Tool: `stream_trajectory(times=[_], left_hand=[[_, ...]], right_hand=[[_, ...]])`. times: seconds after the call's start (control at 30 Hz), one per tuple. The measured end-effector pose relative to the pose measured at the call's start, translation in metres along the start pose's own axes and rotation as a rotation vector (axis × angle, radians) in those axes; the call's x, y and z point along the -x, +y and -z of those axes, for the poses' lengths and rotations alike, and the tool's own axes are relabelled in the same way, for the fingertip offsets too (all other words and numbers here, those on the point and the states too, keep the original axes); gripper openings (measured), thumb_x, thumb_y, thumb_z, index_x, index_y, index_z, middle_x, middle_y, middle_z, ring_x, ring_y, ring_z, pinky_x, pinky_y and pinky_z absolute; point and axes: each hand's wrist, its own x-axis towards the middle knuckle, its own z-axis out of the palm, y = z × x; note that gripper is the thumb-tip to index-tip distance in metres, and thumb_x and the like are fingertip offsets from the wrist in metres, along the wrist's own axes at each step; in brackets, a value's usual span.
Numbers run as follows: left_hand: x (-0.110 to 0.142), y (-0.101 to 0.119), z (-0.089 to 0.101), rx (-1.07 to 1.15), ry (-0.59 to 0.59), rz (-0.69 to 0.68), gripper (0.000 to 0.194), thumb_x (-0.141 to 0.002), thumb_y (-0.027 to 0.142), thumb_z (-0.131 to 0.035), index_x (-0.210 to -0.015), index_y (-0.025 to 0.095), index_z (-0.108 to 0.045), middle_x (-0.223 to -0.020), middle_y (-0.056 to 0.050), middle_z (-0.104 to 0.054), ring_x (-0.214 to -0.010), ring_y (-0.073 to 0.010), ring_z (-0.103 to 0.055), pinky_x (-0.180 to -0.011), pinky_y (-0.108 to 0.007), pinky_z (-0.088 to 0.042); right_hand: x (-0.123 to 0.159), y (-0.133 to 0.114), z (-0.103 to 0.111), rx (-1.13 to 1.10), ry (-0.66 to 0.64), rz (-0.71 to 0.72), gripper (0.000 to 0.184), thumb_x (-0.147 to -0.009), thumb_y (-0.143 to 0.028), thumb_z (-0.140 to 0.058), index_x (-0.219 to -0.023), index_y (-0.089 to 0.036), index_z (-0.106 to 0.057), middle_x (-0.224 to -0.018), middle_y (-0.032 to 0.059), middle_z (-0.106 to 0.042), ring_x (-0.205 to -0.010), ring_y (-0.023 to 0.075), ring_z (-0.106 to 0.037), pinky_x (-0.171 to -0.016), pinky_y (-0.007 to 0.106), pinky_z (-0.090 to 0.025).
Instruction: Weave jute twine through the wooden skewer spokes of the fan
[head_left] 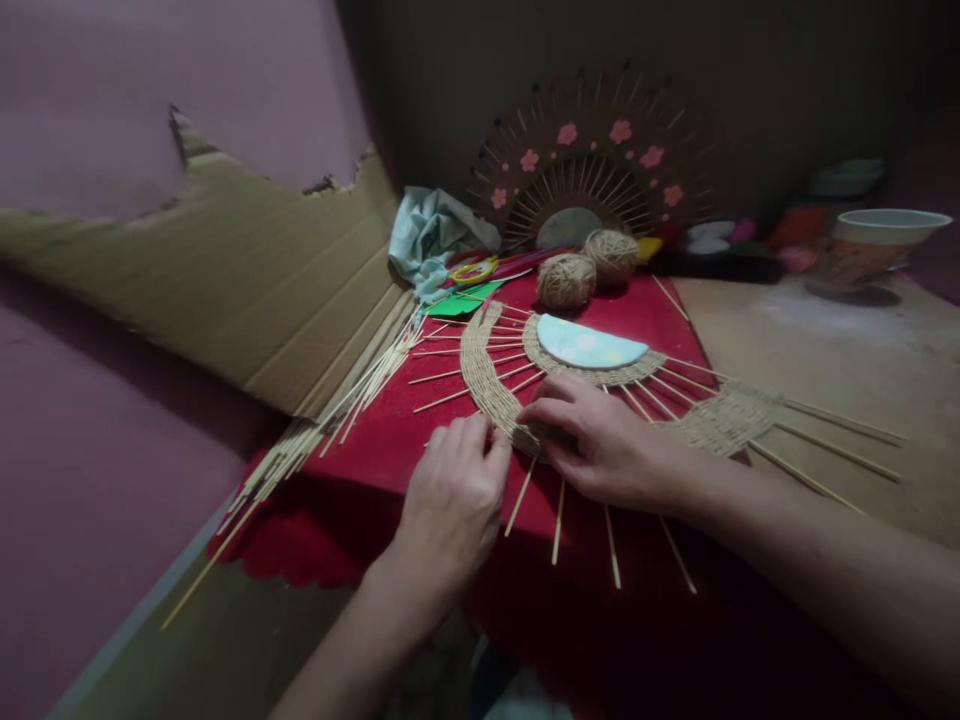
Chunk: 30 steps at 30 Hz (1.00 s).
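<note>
A half-round fan of thin wooden sticks and woven twine (484, 365) lies on a red cloth (375, 450). At its centre is a pale blue half-disc (589, 342), ringed by a narrow woven strip. A wider woven band curves across the sticks farther out. My left hand (459, 480) is closed at the band's outer edge, its fingertips by a stick. Curled over the same band, my right hand (596, 435) has thumb and fingers closed on the weave. Whether a loose strand runs between the hands is hidden.
Loose sticks (300, 450) lie at the left, beside leaning cardboard (300, 290). Behind are two twine balls (566, 281), a crumpled cloth (431, 235), yellow-handled scissors (474, 270), and green sheet material (461, 302). A flowered fan (577, 160) stands farther back; a cup (874, 250) sits right.
</note>
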Motion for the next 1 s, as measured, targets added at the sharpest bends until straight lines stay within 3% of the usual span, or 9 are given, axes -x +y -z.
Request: stream_trajectory(times=[0.17, 0.3, 0.53, 0.67, 0.87, 1.0], left_hand=[[0.005, -0.008, -0.005, 0.245, 0.129, 0.141, 0.022, -0.086, 0.008, -0.045, -0.099, 0.013, -0.063, -0.093, -0.009, -0.056, -0.083, -0.0204, -0.052, -0.075, -0.037, -0.049], [0.010, -0.010, -0.008, 0.328, 0.240, 0.198, 0.022, -0.087, 0.008, -0.043, -0.100, 0.012, -0.060, -0.093, -0.009, -0.054, -0.085, -0.0191, -0.054, -0.078, -0.037, -0.049], [0.004, 0.000, -0.003, 0.255, 0.162, 0.090, 0.038, -0.091, 0.021, -0.046, -0.128, 0.011, -0.050, -0.099, -0.012, -0.052, -0.093, -0.0224, -0.049, -0.081, -0.040, -0.048], [0.004, 0.000, -0.006, 0.218, 0.133, 0.062, 0.036, -0.092, 0.026, -0.046, -0.124, 0.013, -0.054, -0.102, -0.013, -0.053, -0.095, -0.0242, -0.045, -0.080, -0.042, -0.048], [0.005, -0.002, -0.007, 0.198, 0.107, 0.040, 0.033, -0.092, 0.030, -0.047, -0.119, 0.014, -0.059, -0.103, -0.012, -0.056, -0.095, -0.0249, -0.045, -0.082, -0.043, -0.046], [0.005, -0.005, -0.014, 0.292, 0.260, 0.082, 0.031, -0.091, 0.024, -0.047, -0.118, 0.014, -0.058, -0.100, -0.011, -0.055, -0.095, -0.0228, -0.046, -0.083, -0.039, -0.046]], right_hand=[[0.001, 0.002, 0.002, -0.031, 0.036, -0.022, 0.021, -0.076, -0.005, -0.051, -0.092, -0.011, -0.064, -0.088, 0.0097, -0.055, -0.083, 0.0178, -0.051, -0.073, 0.033, -0.045], [0.001, 0.007, 0.010, -0.018, 0.120, -0.047, 0.024, -0.072, -0.003, -0.052, -0.089, -0.011, -0.066, -0.090, 0.0100, -0.057, -0.083, 0.0174, -0.053, -0.074, 0.032, -0.046], [0.017, 0.008, 0.040, 0.023, 0.230, -0.146, 0.024, -0.074, -0.005, -0.049, -0.088, -0.015, -0.065, -0.090, 0.0075, -0.062, -0.080, 0.0161, -0.057, -0.070, 0.030, -0.047], [0.041, 0.007, 0.049, 0.091, 0.311, -0.171, 0.025, -0.079, -0.009, -0.047, -0.096, -0.016, -0.063, -0.093, 0.0077, -0.062, -0.081, 0.0167, -0.059, -0.070, 0.031, -0.049], [0.060, 0.014, 0.040, 0.240, 0.311, -0.141, 0.023, -0.080, -0.008, -0.046, -0.096, -0.014, -0.061, -0.091, 0.0094, -0.060, -0.081, 0.0184, -0.057, -0.070, 0.033, -0.049], [0.058, 0.021, 0.032, 0.270, 0.274, -0.182, 0.021, -0.081, -0.008, -0.044, -0.091, -0.013, -0.062, -0.088, 0.0103, -0.058, -0.080, 0.0189, -0.055, -0.070, 0.034, -0.048]])
